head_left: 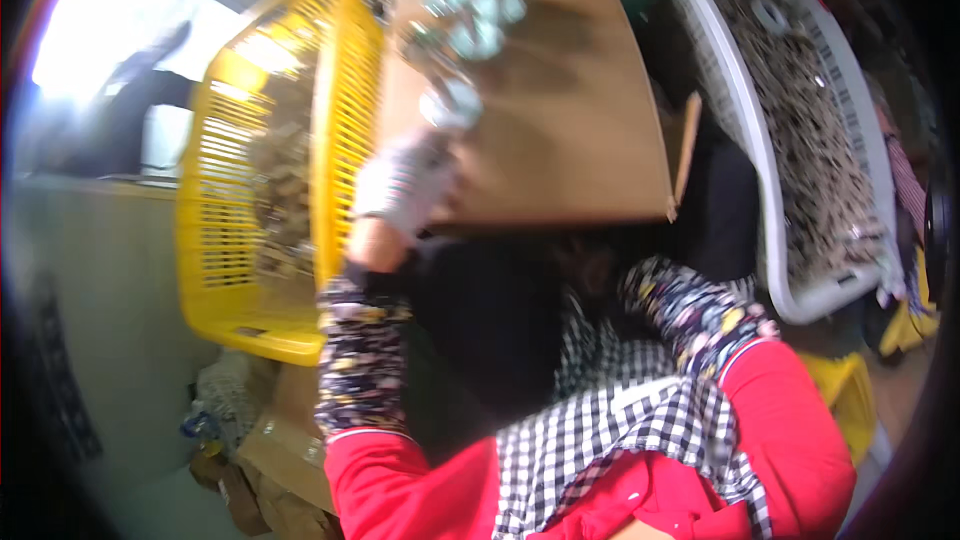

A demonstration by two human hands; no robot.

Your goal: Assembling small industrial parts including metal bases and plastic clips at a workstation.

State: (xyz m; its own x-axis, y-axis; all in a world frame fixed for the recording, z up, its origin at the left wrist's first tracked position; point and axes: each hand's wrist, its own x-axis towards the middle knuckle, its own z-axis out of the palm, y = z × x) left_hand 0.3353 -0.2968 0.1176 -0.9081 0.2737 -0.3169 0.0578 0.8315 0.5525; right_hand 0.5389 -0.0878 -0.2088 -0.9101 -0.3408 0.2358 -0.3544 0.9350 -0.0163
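My left hand [410, 183], in a pale glove, is at the near left edge of a brown cardboard surface [570, 130]. Motion smears its fingers, so I cannot tell whether they grip anything. Just beyond the fingertips is a pale round piece with a metal stem [452, 103]. Several similar pieces [476, 37] lie in a loose group farther up the cardboard. My right hand [588, 268] is low in the dark below the cardboard's near edge. Shadow hides its fingers and anything in them.
To the left stands a yellow slotted basket [348, 130] with many small brownish parts. A white basket [757, 155] at the right is heaped with thin greyish metal parts. Cardboard packaging [290, 450] lies at lower left, and a yellow container [845, 395] sits by my right elbow.
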